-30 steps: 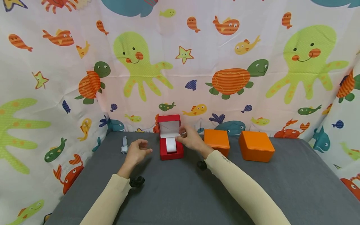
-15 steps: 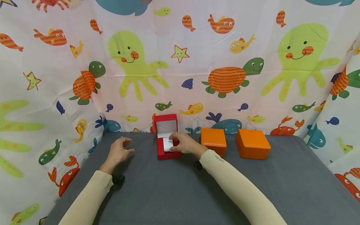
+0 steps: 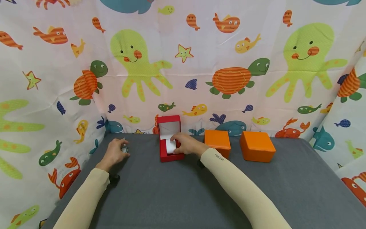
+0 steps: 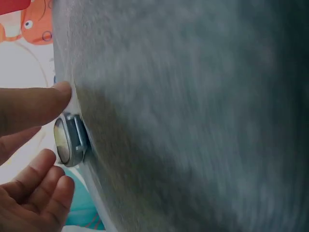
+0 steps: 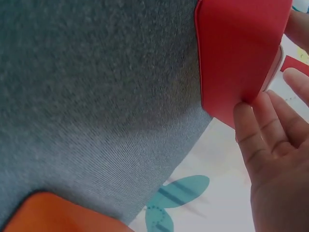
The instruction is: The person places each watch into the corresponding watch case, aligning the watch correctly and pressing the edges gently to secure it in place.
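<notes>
A red watch box (image 3: 164, 157) stands with its lid up near the back of the table, its white lining showing. My right hand (image 3: 188, 145) reaches over its right side, thumb and forefinger at opposite ends of the white watch cushion (image 3: 170, 147) inside. The right wrist view shows other fingers (image 5: 248, 128) of that hand against the box's red side wall. To the left, my left hand (image 3: 113, 155) is at a wristwatch (image 3: 124, 149) on the table. In the left wrist view the round watch case (image 4: 68, 140) lies between spread thumb and fingers, its strap mostly hidden.
Two closed orange boxes, one nearer (image 3: 218, 140) and one farther right (image 3: 258, 146), stand right of the red box. A printed sea-animal curtain (image 3: 183, 82) hangs behind the grey table (image 3: 166, 197) and along both sides.
My left hand has moved left and over to the watch. My right hand has come down from beside the lid onto the white cushion and stays there.
</notes>
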Available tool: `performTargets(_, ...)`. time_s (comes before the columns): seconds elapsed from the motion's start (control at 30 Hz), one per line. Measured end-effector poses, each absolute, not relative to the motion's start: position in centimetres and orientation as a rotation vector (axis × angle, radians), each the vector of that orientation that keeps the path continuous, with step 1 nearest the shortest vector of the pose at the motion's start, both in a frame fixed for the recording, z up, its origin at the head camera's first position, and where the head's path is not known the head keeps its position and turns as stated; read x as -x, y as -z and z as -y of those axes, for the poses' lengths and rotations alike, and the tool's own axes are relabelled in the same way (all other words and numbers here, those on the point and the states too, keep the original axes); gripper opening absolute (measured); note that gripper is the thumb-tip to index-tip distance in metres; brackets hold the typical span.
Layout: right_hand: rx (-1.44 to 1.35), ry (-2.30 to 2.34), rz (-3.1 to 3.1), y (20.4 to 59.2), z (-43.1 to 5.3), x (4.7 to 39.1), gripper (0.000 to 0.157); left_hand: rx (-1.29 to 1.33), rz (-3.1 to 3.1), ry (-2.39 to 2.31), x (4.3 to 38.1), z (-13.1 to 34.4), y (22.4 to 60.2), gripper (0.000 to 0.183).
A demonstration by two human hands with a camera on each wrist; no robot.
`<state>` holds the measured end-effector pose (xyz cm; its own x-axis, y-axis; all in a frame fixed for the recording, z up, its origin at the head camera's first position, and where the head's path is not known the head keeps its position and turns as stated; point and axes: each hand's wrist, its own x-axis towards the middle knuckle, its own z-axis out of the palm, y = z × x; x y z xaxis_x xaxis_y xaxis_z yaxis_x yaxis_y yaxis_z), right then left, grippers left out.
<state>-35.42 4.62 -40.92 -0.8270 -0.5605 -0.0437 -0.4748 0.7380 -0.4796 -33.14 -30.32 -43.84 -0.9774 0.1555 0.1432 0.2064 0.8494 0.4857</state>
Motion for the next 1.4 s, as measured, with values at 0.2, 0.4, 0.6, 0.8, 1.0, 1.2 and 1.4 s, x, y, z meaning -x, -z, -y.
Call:
performTargets(0.2, 0.874, 0.493, -2.804, 40.8, -3.9, 35.6, 0.061, 0.289, 2.965, 0.748, 33.0, 31.5, 43.8, 0.048)
performTargets(0.4, 0.859, 0.377, -2.835, 40.4, -3.1, 35.5, 0.066, 0.299, 3.041, 0.822, 33.2, 32.2, 43.8, 0.041)
performTargets(0.6, 0.857, 0.306, -2.877, 40.7, -2.7, 35.6, 0.073, 0.282, 3.055, 0.826, 33.1, 32.0, 43.7, 0.036)
performTargets(0.8, 0.891, 0.329, -2.89, 41.2, -3.0, 36.0, 0.071, 0.321, 3.04, 0.803, 33.0, 31.7, 43.5, 0.032)
performTargets(1.0, 0.941, 0.505, -2.868, 41.4, -3.9, 36.4, 0.065, 0.367, 3.022, 0.757, 33.0, 31.5, 43.9, 0.031)
performTargets(1.2, 0.981, 0.61, -2.831, 40.9, -4.5, 36.1, 0.067, 0.365, 3.005, 0.733, 33.0, 31.3, 44.1, 0.031)
performTargets(1.4, 1.016, 0.664, -2.809, 40.5, -4.9, 35.5, 0.068, 0.358, 2.971, 0.747, 32.7, 31.1, 44.0, 0.029)
